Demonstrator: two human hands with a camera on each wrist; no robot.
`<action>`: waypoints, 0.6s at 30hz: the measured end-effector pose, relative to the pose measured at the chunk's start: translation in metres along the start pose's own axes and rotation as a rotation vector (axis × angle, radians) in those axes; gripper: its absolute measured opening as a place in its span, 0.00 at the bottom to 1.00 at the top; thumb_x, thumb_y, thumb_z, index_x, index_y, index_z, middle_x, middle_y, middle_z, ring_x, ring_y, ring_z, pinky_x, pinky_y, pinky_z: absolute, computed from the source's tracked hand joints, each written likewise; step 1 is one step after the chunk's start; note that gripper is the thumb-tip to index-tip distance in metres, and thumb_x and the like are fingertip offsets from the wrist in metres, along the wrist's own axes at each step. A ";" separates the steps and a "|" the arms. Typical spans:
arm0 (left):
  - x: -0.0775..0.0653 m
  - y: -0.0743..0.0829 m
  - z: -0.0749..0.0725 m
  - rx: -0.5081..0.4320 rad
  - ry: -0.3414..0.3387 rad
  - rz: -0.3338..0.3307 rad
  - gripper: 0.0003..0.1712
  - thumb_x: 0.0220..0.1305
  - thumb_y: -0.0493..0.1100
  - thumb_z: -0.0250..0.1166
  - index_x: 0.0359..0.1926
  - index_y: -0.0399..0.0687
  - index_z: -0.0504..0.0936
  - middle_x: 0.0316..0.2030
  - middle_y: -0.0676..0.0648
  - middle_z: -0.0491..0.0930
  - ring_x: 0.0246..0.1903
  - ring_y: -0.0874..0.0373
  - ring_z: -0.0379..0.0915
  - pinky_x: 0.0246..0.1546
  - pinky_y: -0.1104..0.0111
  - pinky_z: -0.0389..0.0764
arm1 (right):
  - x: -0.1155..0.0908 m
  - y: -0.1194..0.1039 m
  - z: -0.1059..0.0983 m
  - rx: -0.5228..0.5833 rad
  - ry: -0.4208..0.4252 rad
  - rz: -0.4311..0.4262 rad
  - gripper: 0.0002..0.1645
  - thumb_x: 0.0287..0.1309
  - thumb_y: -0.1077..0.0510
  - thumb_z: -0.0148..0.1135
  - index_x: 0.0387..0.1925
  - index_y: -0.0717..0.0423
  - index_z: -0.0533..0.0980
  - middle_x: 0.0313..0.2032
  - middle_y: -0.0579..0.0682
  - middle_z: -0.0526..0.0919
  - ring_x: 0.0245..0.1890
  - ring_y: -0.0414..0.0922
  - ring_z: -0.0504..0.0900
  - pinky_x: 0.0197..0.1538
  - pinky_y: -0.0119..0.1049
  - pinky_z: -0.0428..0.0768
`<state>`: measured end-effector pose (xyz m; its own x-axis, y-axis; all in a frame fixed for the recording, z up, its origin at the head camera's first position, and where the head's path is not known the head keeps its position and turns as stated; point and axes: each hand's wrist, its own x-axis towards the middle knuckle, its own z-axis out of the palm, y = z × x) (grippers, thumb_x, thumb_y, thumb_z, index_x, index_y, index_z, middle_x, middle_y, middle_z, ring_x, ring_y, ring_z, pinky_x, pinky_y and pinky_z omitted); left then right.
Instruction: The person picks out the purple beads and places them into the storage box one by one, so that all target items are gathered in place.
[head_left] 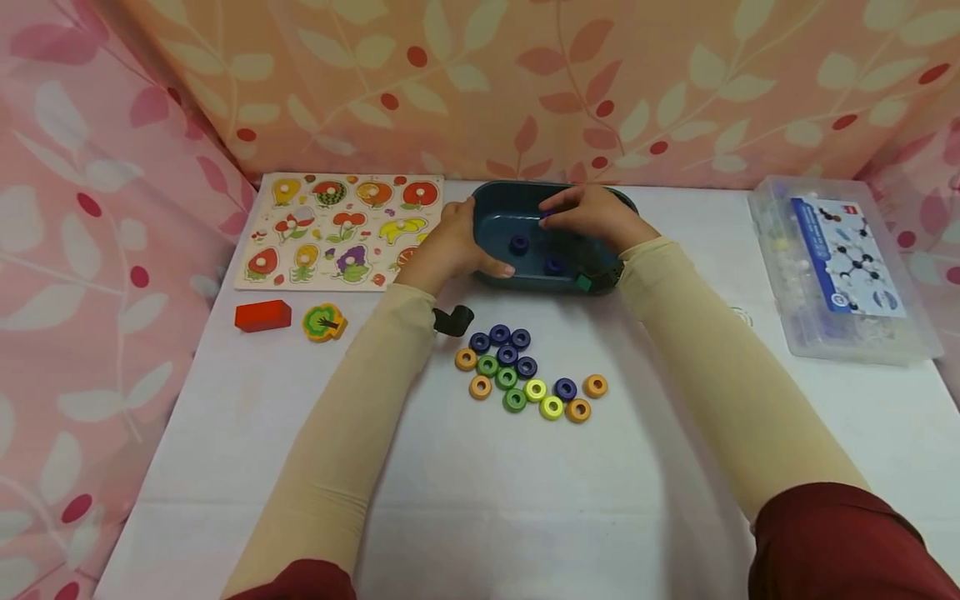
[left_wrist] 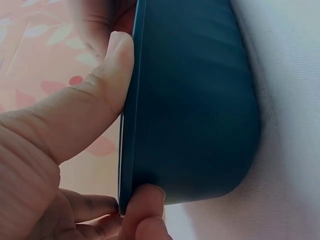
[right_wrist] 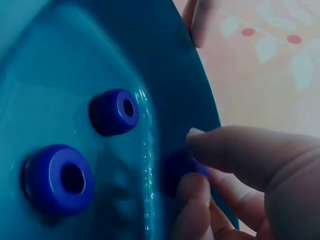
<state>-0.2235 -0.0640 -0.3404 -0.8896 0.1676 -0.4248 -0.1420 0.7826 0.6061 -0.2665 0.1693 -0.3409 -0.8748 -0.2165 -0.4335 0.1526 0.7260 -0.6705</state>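
My left hand grips the left end of a dark teal plastic tub. In the left wrist view its thumb lies along the tub's rim, with fingertips against the outer wall. My right hand is inside the tub, pinching a blue ring bead between thumb and fingers close to the side wall. Two more blue ring beads, one nearer the middle and one nearer the front, sit on the tub floor.
In front of the tub lie several purple, green, yellow and orange ring beads. Left are a fruit puzzle board, a red block and a tree-shaped piece. A clear plastic case stands right; a curtain hangs behind.
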 end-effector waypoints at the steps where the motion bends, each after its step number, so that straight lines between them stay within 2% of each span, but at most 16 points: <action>1: 0.000 0.000 0.000 0.000 0.001 -0.001 0.77 0.41 0.59 0.83 0.81 0.53 0.39 0.77 0.43 0.45 0.71 0.44 0.54 0.72 0.50 0.63 | -0.002 0.001 -0.001 -0.013 -0.006 -0.001 0.30 0.63 0.44 0.67 0.65 0.44 0.76 0.66 0.51 0.75 0.65 0.50 0.71 0.72 0.50 0.67; 5: 0.000 0.001 0.002 -0.009 -0.002 -0.008 0.78 0.41 0.59 0.83 0.81 0.54 0.38 0.78 0.43 0.45 0.71 0.44 0.54 0.72 0.50 0.64 | -0.019 0.005 -0.005 -0.004 -0.001 -0.036 0.33 0.63 0.41 0.66 0.66 0.45 0.75 0.65 0.51 0.75 0.64 0.49 0.73 0.71 0.49 0.69; 8: -0.001 0.001 0.003 -0.017 -0.006 -0.019 0.78 0.41 0.59 0.83 0.81 0.55 0.38 0.78 0.44 0.44 0.72 0.44 0.54 0.72 0.49 0.64 | -0.044 0.007 -0.005 0.018 0.014 -0.069 0.32 0.63 0.40 0.66 0.65 0.46 0.75 0.64 0.50 0.75 0.62 0.48 0.73 0.69 0.49 0.71; 10: -0.002 0.002 0.003 -0.020 -0.008 -0.019 0.77 0.41 0.59 0.83 0.81 0.55 0.38 0.78 0.44 0.45 0.71 0.44 0.54 0.72 0.49 0.64 | -0.065 0.008 0.000 0.028 0.017 -0.078 0.29 0.63 0.43 0.67 0.63 0.47 0.77 0.62 0.50 0.75 0.57 0.50 0.74 0.63 0.48 0.75; 14: -0.002 0.002 0.002 -0.016 0.000 -0.014 0.77 0.41 0.58 0.83 0.81 0.55 0.39 0.77 0.44 0.46 0.71 0.44 0.55 0.70 0.49 0.67 | -0.108 0.022 0.027 -0.002 -0.047 -0.111 0.22 0.60 0.49 0.71 0.56 0.47 0.82 0.53 0.49 0.82 0.44 0.50 0.73 0.47 0.43 0.76; 18: -0.002 0.002 0.001 -0.009 0.007 -0.016 0.77 0.41 0.58 0.83 0.81 0.55 0.39 0.77 0.44 0.46 0.71 0.44 0.54 0.70 0.49 0.67 | -0.134 0.045 0.063 -0.062 -0.154 -0.163 0.19 0.54 0.55 0.74 0.49 0.47 0.85 0.39 0.50 0.86 0.35 0.48 0.74 0.36 0.37 0.73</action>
<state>-0.2220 -0.0624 -0.3393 -0.8901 0.1505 -0.4301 -0.1607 0.7795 0.6054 -0.1139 0.1903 -0.3511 -0.8041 -0.4278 -0.4127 -0.0175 0.7111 -0.7029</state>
